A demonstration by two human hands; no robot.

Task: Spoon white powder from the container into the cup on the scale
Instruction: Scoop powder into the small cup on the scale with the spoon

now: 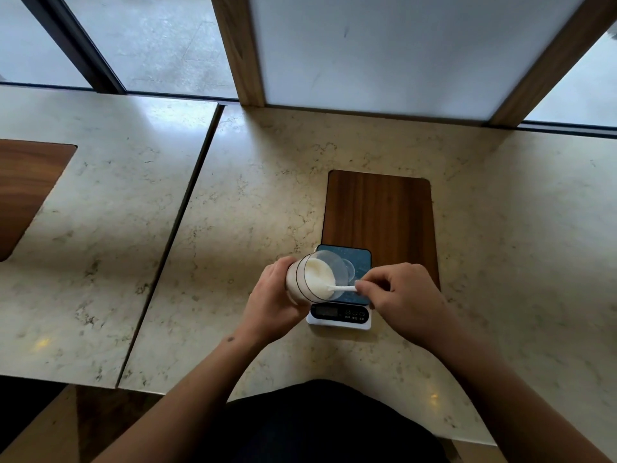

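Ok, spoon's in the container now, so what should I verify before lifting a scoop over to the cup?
1. Container held firm: ok, the left hand wraps its base and tilts its mouth toward the scale.
2. Spoon gripped: ok, the right hand pinches the handle, bowl end in the white powder.
3. Spoon loaded: cannot tell, the bowl is buried.
4. Cup on the scale platform: ok, a clear cup sits there, partly hidden behind the container.
5. Scale reading: cannot tell, the display is too dark to read.
6. Spilled powder on the counter: cannot tell against the pale stone.
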